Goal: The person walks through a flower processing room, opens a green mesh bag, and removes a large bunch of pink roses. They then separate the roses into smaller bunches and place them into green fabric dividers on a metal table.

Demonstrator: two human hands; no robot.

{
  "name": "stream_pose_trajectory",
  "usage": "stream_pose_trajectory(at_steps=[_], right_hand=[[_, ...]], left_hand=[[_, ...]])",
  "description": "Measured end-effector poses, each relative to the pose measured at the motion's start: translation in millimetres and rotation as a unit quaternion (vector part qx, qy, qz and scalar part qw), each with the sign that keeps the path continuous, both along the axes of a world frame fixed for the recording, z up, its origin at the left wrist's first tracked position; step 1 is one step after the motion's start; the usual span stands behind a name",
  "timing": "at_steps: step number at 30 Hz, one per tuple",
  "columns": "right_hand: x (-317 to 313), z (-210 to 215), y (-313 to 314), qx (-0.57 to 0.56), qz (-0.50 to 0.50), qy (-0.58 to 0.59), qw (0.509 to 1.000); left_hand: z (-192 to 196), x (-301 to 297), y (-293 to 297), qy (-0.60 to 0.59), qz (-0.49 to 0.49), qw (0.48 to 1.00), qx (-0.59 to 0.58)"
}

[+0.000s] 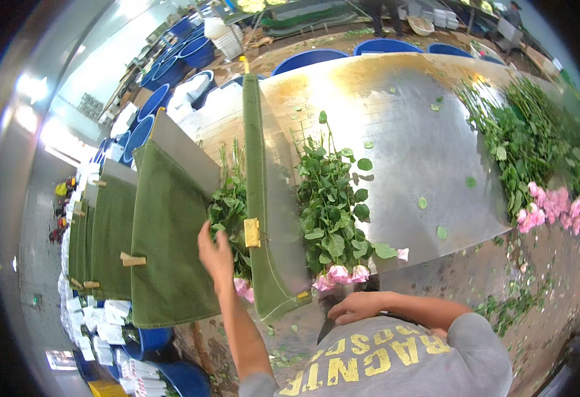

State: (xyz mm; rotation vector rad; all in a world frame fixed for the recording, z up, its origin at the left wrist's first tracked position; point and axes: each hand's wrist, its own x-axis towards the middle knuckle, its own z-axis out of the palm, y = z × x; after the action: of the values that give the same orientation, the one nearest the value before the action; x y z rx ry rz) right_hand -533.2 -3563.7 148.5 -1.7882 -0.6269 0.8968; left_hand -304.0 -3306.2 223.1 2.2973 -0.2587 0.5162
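Glossy metal table (396, 152), matt cloth dividers (167, 251)

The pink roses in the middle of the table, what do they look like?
The bunch of pink roses lies flat on the shiny metal table, long green leafy stems pointing away, pink blooms hanging over the near edge. It rests beside a green fabric divider. The right hand sits just below the blooms; whether it touches them is unclear.

Small tan rectangular tags (133, 260) hang on the green cloth dividers at left; a yellow one (252, 232) sits nearer the middle. White packets (98, 316) lie stacked at near left.
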Motion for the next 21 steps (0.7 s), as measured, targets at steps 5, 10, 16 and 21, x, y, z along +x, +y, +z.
stream_pose_trajectory(at_steps=[5, 10, 16, 21], right_hand=[[-22.6, 5.4, -22.9, 0.019, -0.167, 0.034, 0.985], [-31.9, 1.6, -26.7, 0.048, -0.284, 0.089, 0.954], [-12.5, -3.8, -13.9, 0.016, -0.306, -0.003, 0.952], [-1.1, -0.3, 20.0, -0.024, -0.245, -0.072, 0.967]], left_hand=[[-86.2, 76.8, 14.5, 0.329, 0.092, 0.923, 0.175], [-111.2, 55.2, 8.5, 0.304, 0.052, 0.897, 0.317], [-81.4, 36.9, 10.8, 0.272, 0.018, 0.91, 0.311], [-117.6, 36.7, -33.9, 0.086, -0.08, 0.968, 0.223]])
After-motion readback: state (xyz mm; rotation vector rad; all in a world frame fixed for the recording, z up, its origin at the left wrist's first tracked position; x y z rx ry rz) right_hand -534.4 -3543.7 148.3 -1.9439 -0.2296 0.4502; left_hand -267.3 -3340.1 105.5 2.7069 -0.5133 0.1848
